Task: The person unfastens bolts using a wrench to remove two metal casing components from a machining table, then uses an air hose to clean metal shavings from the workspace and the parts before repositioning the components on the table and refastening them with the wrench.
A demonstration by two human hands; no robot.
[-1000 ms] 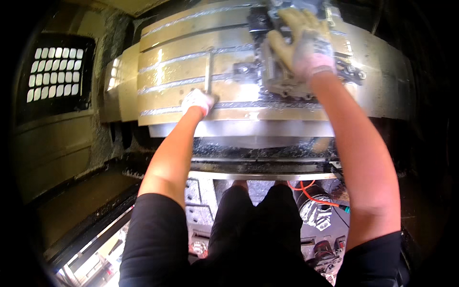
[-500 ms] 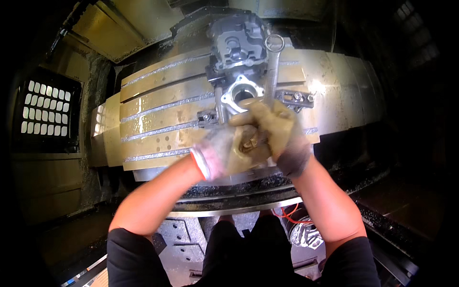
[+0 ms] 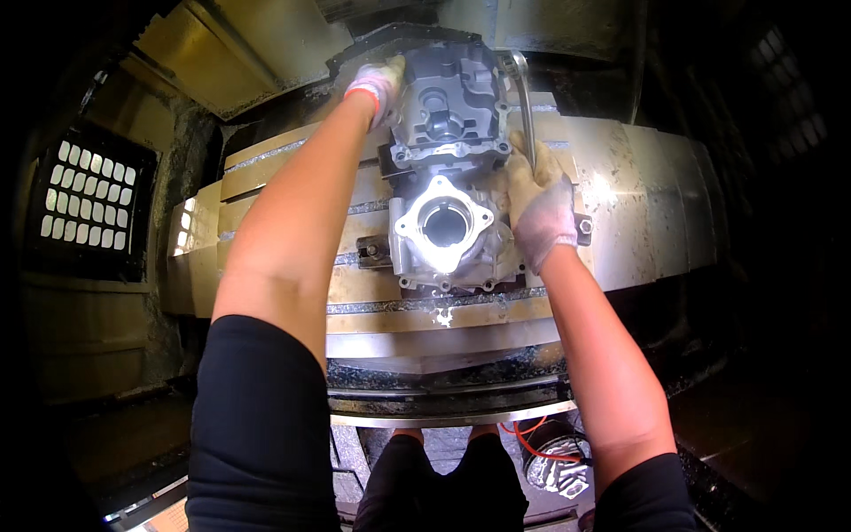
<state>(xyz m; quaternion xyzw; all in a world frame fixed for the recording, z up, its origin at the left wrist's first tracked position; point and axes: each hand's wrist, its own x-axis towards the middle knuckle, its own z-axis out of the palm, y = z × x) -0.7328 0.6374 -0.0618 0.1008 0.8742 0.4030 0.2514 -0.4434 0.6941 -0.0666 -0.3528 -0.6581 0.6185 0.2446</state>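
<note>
My gloved left hand is at the far left side of a grey cast metal housing. Its fingers are blurred and partly hidden against the housing's edge. My gloved right hand is closed around the lower part of a long steel wrench. The wrench points away from me, along the housing's right side, its far end near the housing's back right corner. Between my arms sits a nearer housing part with a bright four-lobed flange around a round bore.
A slotted machine table with metal chips in its grooves carries the castings. Clamp blocks stand left and right of the nearer part. Enclosure walls and a slotted panel flank it. A bucket and orange hose lie below.
My hands have moved apart from in front of the flange. The left has reached far forward to the rear housing; the right has shifted right, still holding the wrench.
</note>
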